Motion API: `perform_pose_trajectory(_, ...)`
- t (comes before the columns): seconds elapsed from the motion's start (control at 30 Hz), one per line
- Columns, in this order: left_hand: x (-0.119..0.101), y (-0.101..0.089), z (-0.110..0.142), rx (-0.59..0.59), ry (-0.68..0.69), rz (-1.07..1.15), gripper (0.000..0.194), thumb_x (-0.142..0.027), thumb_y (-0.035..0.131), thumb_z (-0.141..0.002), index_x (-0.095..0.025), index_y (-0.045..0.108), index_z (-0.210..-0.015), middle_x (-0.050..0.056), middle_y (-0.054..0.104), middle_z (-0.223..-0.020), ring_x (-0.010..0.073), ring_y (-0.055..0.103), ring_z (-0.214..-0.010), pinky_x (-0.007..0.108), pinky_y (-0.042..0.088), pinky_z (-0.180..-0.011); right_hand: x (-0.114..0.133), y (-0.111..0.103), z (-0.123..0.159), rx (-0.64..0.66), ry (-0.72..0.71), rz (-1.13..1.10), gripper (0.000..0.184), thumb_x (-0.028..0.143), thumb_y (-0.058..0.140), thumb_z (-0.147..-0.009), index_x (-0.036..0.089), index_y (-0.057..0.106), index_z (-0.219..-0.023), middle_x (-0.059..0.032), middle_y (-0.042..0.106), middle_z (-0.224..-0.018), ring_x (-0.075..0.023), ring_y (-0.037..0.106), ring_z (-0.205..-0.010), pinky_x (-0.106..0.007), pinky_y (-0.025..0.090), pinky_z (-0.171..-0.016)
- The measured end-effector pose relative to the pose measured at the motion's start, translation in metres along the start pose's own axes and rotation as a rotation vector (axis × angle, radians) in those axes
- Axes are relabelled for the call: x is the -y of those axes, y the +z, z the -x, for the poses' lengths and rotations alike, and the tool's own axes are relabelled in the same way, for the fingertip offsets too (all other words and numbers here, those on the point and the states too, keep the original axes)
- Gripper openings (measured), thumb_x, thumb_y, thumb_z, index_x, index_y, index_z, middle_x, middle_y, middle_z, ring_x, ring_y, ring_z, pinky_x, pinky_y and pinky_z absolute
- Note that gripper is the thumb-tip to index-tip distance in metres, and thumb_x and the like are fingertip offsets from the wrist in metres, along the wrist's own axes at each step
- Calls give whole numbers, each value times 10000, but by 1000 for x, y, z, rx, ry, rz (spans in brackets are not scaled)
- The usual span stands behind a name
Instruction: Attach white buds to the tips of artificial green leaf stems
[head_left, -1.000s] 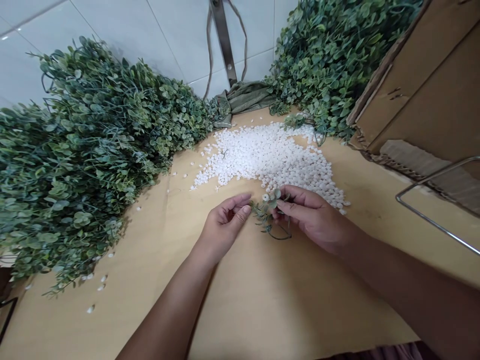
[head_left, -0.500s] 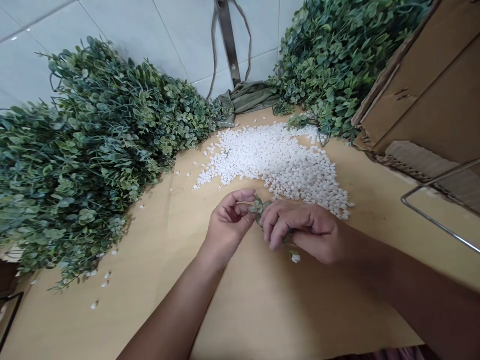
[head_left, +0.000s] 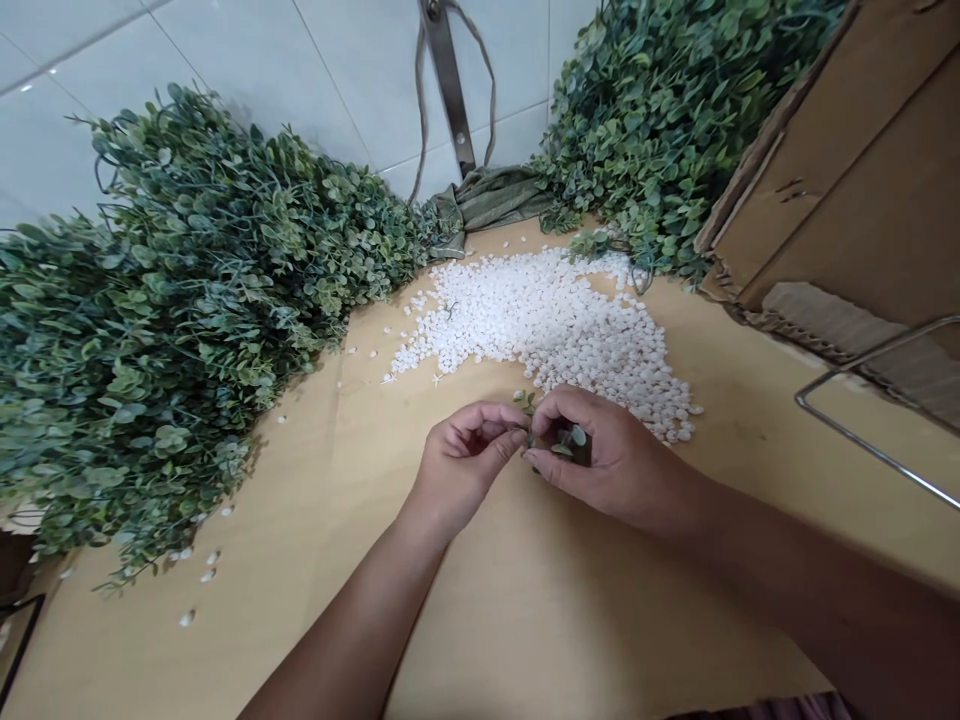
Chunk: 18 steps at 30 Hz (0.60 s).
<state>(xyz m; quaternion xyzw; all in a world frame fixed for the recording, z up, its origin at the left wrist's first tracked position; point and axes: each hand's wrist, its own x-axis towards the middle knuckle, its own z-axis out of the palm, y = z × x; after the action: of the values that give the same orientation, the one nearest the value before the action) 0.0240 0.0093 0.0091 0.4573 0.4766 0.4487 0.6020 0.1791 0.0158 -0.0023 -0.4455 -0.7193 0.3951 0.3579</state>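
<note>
A small sprig of green artificial leaves (head_left: pixel 564 446) is between my two hands, just in front of the white pile. My left hand (head_left: pixel 469 460) pinches it with thumb and forefinger. Close against those fingertips, my right hand (head_left: pixel 592 450) is also closed in a pinch on the sprig, with leaves showing inside its curled fingers. A few more leaves stick out above the fingertips. The exact grip points are hidden by the fingers. Beyond the hands spreads a heap of small white pieces (head_left: pixel 525 310), lying loose on the tan work surface (head_left: pixel 360 560).
Large bunches of leafy greenery stand at left (head_left: pixel 187 300) and back right (head_left: pixel 637 130). A cardboard box (head_left: pixel 847 200) and a bent metal rod (head_left: pixel 870 440) are at the right. Dark green cloth (head_left: pixel 499 198) lies by the tiled wall (head_left: pixel 337 60). Loose white bits are scattered at left.
My right hand has turned and come nearer my left fingertips, now pinching with thumb and forefinger. The white bud that hung below the right hand is out of sight.
</note>
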Motion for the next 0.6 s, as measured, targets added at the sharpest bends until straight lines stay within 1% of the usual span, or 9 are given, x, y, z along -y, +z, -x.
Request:
perform_pose_trajectory(0.07, 0, 1, 1, -63, 51, -37, 101, -210, 723, -636, -159, 649, -683, -13, 620, -616, 88, 545, -577, 228, 462, -618, 1, 2, 0, -2, 44, 41, 64, 184, 557, -719, 168, 539, -778, -18, 541, -735, -139, 494, -650, -261, 378, -595)
perform_pose_trajectory(0.13, 1, 3, 2, -90, 111, -97, 50, -172, 696, -650, -164, 649, -666, -8, 610, -636, 95, 542, -602, 231, 454, -621, 2, 4, 1, 1, 25, 64, 65, 181, 536, -744, 160, 567, -797, -25, 561, -723, -149, 510, -666, -264, 376, -608)
perform_pose_trajectory(0.23, 3, 4, 3, -92, 223, -226, 38, -135, 665, -661, -171, 666, -648, 16, 596, -715, 113, 538, -672, 241, 442, -643, 1, 7, 2, 2, -56, 88, 83, 144, 506, -764, 156, 571, -714, -25, 551, -666, -153, 509, -674, -265, 363, -614)
perform_pose_trajectory(0.3, 4, 4, 3, -104, 273, -267, 46, -134, 670, -651, -177, 672, -635, 23, 574, -747, 119, 524, -699, 245, 436, -650, 0, 9, 3, -2, -58, 67, 115, 151, 511, -774, 156, 561, -671, -24, 544, -652, -150, 502, -667, -266, 359, -612)
perform_pose_trajectory(0.4, 5, 1, 1, -107, 270, -252, 29, -176, 693, -641, -182, 664, -645, 18, 554, -743, 116, 503, -681, 243, 427, -631, -1, 10, 3, 5, -7, -9, 149, 210, 508, -806, 158, 575, -684, -20, 551, -652, -145, 494, -652, -271, 362, -605)
perform_pose_trajectory(0.5, 4, -9, -6, -84, 240, -290, 73, -238, 679, -672, -176, 661, -705, 21, 577, -745, 119, 519, -677, 248, 423, -629, 1, 8, 3, 12, 31, -52, 147, 195, 495, -789, 163, 572, -668, -2, 528, -609, -132, 472, -607, -260, 347, -566)
perform_pose_trajectory(0.53, 4, -14, -11, -108, 240, -334, 91, -255, 665, -687, -171, 660, -720, 26, 589, -754, 123, 528, -683, 252, 424, -636, 2, 8, 3, 10, 42, -62, 137, 178, 494, -770, 165, 560, -651, 3, 518, -599, -127, 464, -592, -254, 340, -549)
perform_pose_trajectory(0.6, 5, -26, -24, -229, 264, -475, 116, -269, 631, -713, -162, 660, -746, 39, 608, -787, 132, 538, -697, 265, 429, -657, 4, 7, 2, 15, 64, -81, 126, 155, 492, -734, 171, 521, -612, 11, 495, -583, -119, 451, -571, -241, 329, -519)
